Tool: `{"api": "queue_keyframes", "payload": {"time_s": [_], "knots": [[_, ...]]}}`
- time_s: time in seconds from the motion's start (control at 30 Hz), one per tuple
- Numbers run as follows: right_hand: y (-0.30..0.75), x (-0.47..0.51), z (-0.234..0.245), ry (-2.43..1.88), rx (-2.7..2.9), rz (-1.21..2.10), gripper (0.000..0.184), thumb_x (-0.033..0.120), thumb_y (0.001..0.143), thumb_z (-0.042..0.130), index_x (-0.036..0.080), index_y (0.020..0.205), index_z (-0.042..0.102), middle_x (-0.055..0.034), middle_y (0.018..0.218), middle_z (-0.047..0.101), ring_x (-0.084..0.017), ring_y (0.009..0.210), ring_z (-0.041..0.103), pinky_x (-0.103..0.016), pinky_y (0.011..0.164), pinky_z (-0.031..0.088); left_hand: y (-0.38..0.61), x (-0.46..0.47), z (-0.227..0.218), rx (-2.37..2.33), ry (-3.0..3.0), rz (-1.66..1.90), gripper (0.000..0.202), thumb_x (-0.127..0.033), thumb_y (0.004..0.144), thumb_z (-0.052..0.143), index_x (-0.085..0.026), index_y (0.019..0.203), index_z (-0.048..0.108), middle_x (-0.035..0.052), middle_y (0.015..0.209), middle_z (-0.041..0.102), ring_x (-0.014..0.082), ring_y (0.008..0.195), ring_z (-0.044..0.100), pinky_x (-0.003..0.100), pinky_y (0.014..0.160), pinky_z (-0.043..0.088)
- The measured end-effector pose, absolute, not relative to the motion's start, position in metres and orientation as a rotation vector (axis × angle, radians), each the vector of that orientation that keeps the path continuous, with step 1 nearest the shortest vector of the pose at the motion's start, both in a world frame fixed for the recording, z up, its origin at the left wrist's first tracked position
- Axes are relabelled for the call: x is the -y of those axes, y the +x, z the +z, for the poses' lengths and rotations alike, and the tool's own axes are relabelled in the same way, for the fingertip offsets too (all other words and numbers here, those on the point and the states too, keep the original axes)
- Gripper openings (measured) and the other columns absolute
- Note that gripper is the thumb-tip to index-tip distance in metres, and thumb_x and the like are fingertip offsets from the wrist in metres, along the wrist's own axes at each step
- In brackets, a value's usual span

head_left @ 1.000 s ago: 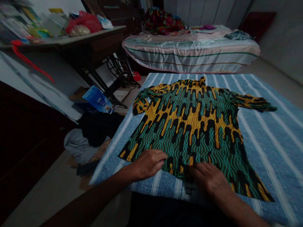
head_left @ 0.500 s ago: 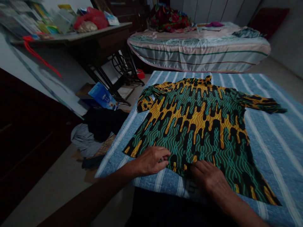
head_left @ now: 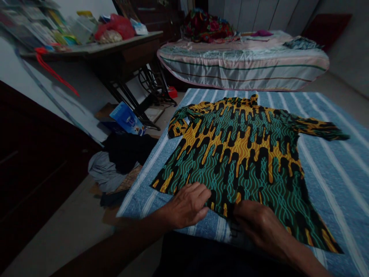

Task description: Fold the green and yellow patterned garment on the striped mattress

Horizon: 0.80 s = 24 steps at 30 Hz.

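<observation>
A shirt (head_left: 242,154) with a green, black and yellow drip pattern lies spread out, its collar at the far end and its sleeves out to both sides. My left hand (head_left: 190,204) is closed on the near hem, left of its middle, fingers curled over the edge. Just to the right, my right hand (head_left: 256,219) pinches the same hem, with its fingertips partly hidden under the hand. Between the two hands a short stretch of hem shows. Under the shirt is a blue cloth with white stripes (head_left: 331,161).
Beyond stands a bed (head_left: 245,65) with a striped sheet and a bundled red floral blanket (head_left: 207,25). At the left, a sewing-machine table (head_left: 123,44) carries bags and boxes. Dark and grey clothes (head_left: 109,171) lie on the floor beside a blue box (head_left: 127,117).
Both hands have moved slightly toward me, and the left hand's fingers have turned down onto the hem. The view has tilted a little; the shirt lies nearly as before.
</observation>
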State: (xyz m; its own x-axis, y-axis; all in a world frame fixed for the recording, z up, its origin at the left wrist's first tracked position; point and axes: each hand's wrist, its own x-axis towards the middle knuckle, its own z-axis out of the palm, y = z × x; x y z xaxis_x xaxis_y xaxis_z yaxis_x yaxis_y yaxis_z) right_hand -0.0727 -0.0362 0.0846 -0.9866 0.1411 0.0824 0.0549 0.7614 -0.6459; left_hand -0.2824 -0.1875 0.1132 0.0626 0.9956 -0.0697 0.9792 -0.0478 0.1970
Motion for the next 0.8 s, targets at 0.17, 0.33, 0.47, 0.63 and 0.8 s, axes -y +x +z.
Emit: {"api": "queue_keyframes", "payload": {"time_s": [0.17, 0.33, 0.47, 0.63, 0.8], "knots": [[-0.075, 0.038, 0.087, -0.12, 2.858, 0.959, 0.019, 0.012, 0.089, 0.039, 0.019, 0.076, 0.051, -0.0006, 0.075, 0.056, -0.013, 0.068, 0.051, -0.026, 0.062, 0.034, -0.284, 0.194, 0.11, -1.974, 2.242, 0.214, 0.011, -0.014, 0.086, 0.043, -0.017, 0.077, 0.049, 0.0045, 0.084, 0.054, 0.0178, 0.079, 0.048, 0.031, 0.069, 0.038], [-0.08, 0.042, 0.084, -0.112, 2.874, 0.846, 0.015, 0.01, 0.085, 0.046, 0.02, 0.078, 0.054, 0.0003, 0.075, 0.059, -0.013, 0.07, 0.054, -0.025, 0.063, 0.034, -0.285, 0.201, 0.109, -1.977, 2.185, 0.342, 0.005, -0.014, 0.081, 0.053, -0.018, 0.078, 0.051, 0.0041, 0.092, 0.057, 0.019, 0.084, 0.05, 0.033, 0.072, 0.039], [-0.09, 0.047, 0.065, -0.092, 2.816, 0.542, 0.013, 0.012, 0.071, 0.062, 0.021, 0.067, 0.054, 0.0033, 0.065, 0.057, -0.012, 0.059, 0.053, -0.025, 0.053, 0.029, -0.285, 0.205, 0.108, -2.028, 2.129, 0.424, 0.012, -0.014, 0.076, 0.062, -0.019, 0.082, 0.053, 0.0026, 0.097, 0.059, 0.02, 0.087, 0.051, 0.034, 0.075, 0.041], [-0.097, 0.038, 0.047, -0.017, 2.804, 0.442, 0.018, 0.019, 0.07, 0.069, 0.022, 0.063, 0.053, 0.0067, 0.058, 0.055, -0.008, 0.049, 0.048, -0.025, 0.044, 0.024, -0.293, 0.2, 0.11, -2.001, 2.142, 0.559, 0.014, -0.013, 0.073, 0.062, -0.02, 0.075, 0.05, 0.0033, 0.09, 0.06, 0.0185, 0.084, 0.053, 0.031, 0.072, 0.043], [-0.1, 0.0, 0.047, -0.151, 2.871, 0.524, 0.014, 0.017, 0.08, 0.057, 0.022, 0.067, 0.055, 0.0068, 0.058, 0.056, -0.006, 0.044, 0.045, -0.022, 0.04, 0.023, -0.322, 0.173, 0.121, -2.043, 2.227, 0.615, 0.012, -0.009, 0.082, 0.049, -0.02, 0.077, 0.049, 0.0015, 0.083, 0.06, 0.014, 0.076, 0.055, 0.026, 0.071, 0.045]]}}
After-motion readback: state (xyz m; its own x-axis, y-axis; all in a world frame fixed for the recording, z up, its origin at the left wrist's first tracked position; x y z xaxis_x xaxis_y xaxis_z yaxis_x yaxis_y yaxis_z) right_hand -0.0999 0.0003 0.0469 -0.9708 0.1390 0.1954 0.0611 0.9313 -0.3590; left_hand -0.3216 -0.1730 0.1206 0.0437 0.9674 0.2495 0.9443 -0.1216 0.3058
